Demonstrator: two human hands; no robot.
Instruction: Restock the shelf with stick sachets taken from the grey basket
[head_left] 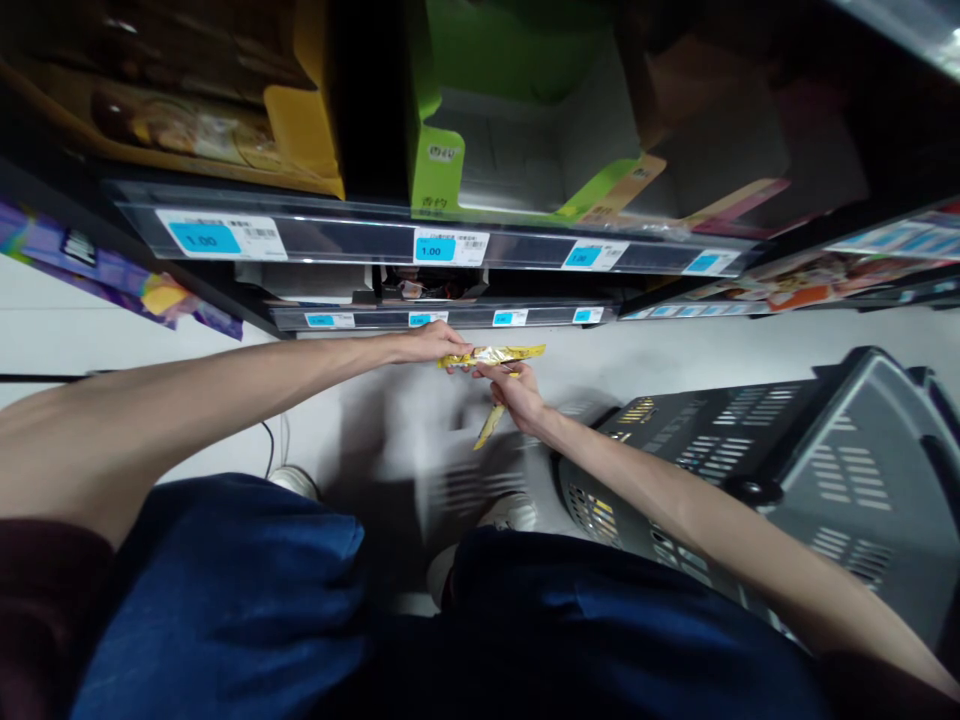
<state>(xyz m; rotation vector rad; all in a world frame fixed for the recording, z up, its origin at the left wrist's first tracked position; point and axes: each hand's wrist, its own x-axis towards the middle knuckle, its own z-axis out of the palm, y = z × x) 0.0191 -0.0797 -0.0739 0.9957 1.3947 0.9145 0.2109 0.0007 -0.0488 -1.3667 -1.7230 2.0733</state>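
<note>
In the middle of the head view my left hand (431,343) is closed on the left end of a long, thin yellow snack packet (499,354). My right hand (519,392) pinches the same packet from below, near its middle. A second narrow yellow packet (489,428) hangs slanting down out of my right hand, partly covered by the fingers. Both hands are in front of the shelf, above the floor, and almost touch each other. The print on the packets is too small to read.
Above stand shelves with a green display box (517,150), a yellow box (300,140) of packets and price tags (450,247). A grey shopping basket (847,480) is on the right. Purple packets (112,265) hang at left. A cable (270,445) runs by my shoe.
</note>
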